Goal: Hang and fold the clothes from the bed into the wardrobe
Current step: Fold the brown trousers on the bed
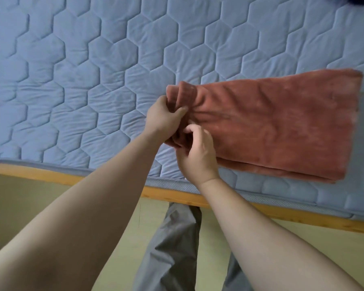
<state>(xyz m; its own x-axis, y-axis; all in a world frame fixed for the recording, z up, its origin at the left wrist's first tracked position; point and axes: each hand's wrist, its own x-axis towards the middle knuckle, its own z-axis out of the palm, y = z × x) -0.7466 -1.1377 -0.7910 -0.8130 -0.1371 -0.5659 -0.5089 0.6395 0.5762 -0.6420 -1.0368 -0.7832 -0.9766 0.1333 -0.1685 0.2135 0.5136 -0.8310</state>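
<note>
- A rust-red plush garment [271, 127], folded into a long band of several layers, lay on the bed's blue quilted mattress with hexagon stitching [72, 70]. It sat close to the near edge, right of the middle, and ran lengthwise along that edge.
- The left hand [164, 118] had its grip clenched on the bunched left end of the garment, thumb and fingers pinching a raised ridge of fabric.
- The right hand [198, 152], just beside the left and nearer the bed's edge, had its fingers curled into the same end. Its grip seemed to hold the lower layers, though the fingertips were hidden in the folds.
- The far right end of the garment lay flat and untouched.
- The step in hand was judged to be folding: the gathered end was ready to be carried over the flat part.
- The next move would call for lifting both corners together, keeping the layers aligned, and laying them evenly toward the right end, then smoothing the fold.
- The light wooden bed frame [51, 175] ran below the mattress. A dark item [355, 1] at the far right corner was too blurred to name.
</note>
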